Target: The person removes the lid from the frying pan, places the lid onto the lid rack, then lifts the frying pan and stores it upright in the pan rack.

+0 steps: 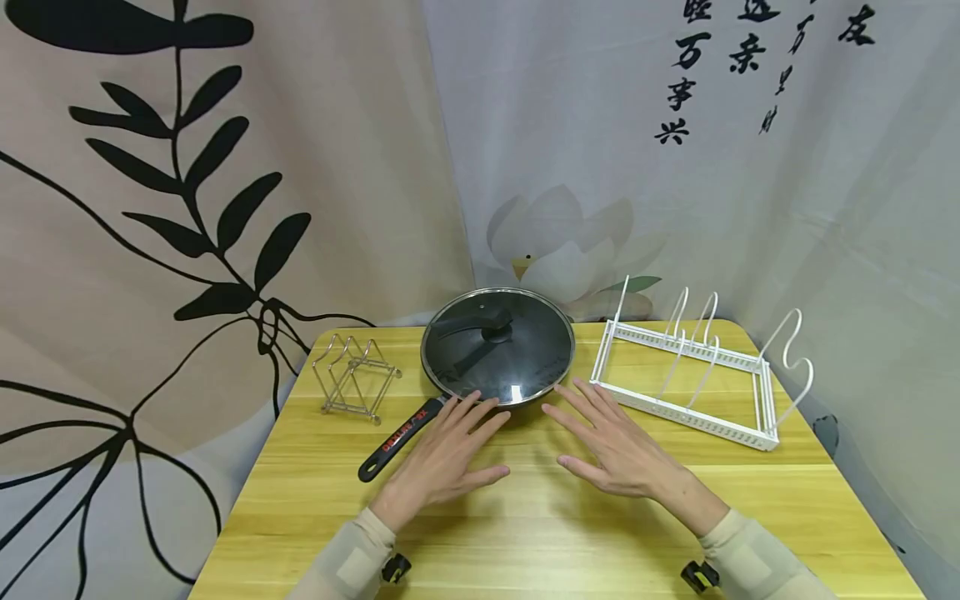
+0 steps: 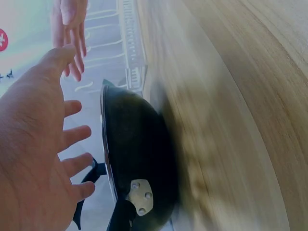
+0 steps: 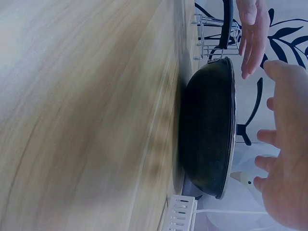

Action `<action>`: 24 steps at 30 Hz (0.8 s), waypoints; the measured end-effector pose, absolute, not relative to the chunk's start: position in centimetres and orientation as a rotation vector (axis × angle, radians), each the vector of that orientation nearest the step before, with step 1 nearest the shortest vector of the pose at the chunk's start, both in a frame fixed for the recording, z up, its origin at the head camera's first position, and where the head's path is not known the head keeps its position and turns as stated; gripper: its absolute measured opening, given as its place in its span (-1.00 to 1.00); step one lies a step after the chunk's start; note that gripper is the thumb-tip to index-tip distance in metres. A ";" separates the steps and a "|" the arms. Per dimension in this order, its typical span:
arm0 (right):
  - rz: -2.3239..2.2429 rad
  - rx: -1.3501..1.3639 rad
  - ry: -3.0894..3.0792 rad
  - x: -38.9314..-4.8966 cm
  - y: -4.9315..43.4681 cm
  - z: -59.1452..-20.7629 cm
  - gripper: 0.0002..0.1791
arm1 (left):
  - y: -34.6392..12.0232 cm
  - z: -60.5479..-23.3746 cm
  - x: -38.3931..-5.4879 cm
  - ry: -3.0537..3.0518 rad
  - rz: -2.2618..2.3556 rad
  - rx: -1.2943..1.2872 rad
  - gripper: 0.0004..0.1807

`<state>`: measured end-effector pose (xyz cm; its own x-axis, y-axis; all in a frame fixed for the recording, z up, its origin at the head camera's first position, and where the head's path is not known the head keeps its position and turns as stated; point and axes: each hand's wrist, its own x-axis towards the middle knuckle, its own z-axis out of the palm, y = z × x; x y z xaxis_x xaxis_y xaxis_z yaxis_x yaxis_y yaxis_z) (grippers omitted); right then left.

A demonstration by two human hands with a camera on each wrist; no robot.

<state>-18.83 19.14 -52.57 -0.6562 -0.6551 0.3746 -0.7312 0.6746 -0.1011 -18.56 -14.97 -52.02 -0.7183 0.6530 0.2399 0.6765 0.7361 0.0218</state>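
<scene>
A dark frying pan (image 3: 204,125) sits on the wooden table, covered by a glass lid (image 1: 465,350) with a black knob. Its black handle (image 1: 401,440) points toward the front left. My left hand (image 1: 447,454), fingers spread, hovers near the handle's base and the pan's front rim; the left wrist view shows it apart from the pan's dark side (image 2: 139,144). To the right of the pan's front edge, my right hand (image 1: 611,442) is held with fingers straight and spread. Neither hand holds anything.
On the left stands a small metal wire rack (image 1: 352,379). A white rack (image 1: 686,417) with upright wire dividers lies to the right. Printed curtains (image 1: 360,167) hang behind the wooden table (image 1: 540,533).
</scene>
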 end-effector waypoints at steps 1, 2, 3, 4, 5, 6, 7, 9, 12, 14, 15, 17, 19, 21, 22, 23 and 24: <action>0.350 1.103 -2.583 -18.8 19.1 -52.6 -0.15 | -15.0 -52.0 -18.6 -2.724 -0.159 -1.055 -0.09; 0.350 1.105 -2.583 -18.9 19.1 -52.6 -0.15 | -15.0 -52.0 -18.6 -2.725 -0.159 -1.052 -0.09; 0.350 1.106 -2.591 -18.9 19.1 -52.6 -0.15 | -15.0 -52.1 -18.6 -2.727 -0.158 -1.050 -0.09; 0.352 1.108 -2.598 -18.8 19.1 -52.5 -0.14 | -15.0 -52.1 -18.5 -2.728 -0.157 -1.048 -0.09; 0.351 1.110 -2.598 -18.8 19.1 -52.5 -0.15 | -15.1 -52.1 -18.5 -2.729 -0.157 -1.047 -0.09; 0.352 1.109 -2.601 -18.8 19.1 -52.5 -0.15 | -15.1 -52.0 -18.5 -2.730 -0.157 -1.046 -0.09; 0.352 1.109 -2.602 -18.8 19.1 -52.5 -0.15 | -15.1 -52.0 -18.5 -2.731 -0.160 -1.045 -0.09; 0.350 1.106 -2.602 -18.8 19.0 -52.5 -0.16 | -15.1 -52.0 -18.5 -2.731 -0.169 -1.046 -0.09; 0.351 1.105 -2.587 -18.8 19.0 -52.6 -0.16 | -15.1 -51.9 -18.4 -2.725 -0.177 -1.051 -0.09; 0.355 1.105 -2.587 -18.8 18.9 -52.7 -0.15 | -15.2 -51.8 -18.4 -2.719 -0.170 -1.053 -0.09; 0.355 1.107 -2.586 -18.8 18.9 -52.7 -0.15 | -15.2 -51.7 -18.3 -2.716 -0.167 -1.054 -0.08; 0.353 1.110 -2.588 -18.8 18.7 -52.7 -0.14 | -15.3 -51.5 -18.3 -2.716 -0.161 -1.052 -0.08; 0.363 1.112 -2.592 -18.8 18.6 -52.7 -0.14 | -15.5 -51.4 -18.2 -2.719 -0.160 -1.049 -0.08; 0.371 1.119 -2.586 -18.8 18.4 -52.7 -0.14 | -15.6 -51.2 -18.1 -2.722 -0.173 -1.044 -0.07; 0.378 1.122 -2.579 -18.8 18.4 -52.7 -0.15 | -15.6 -51.2 -18.1 -2.722 -0.178 -1.040 -0.07; 0.381 1.124 -2.575 -18.8 18.3 -52.7 -0.14 | -15.7 -51.1 -18.1 -2.723 -0.186 -1.036 -0.07; 0.383 1.127 -2.572 -18.8 18.2 -52.7 -0.14 | -15.7 -51.0 -18.1 -2.725 -0.192 -1.030 -0.07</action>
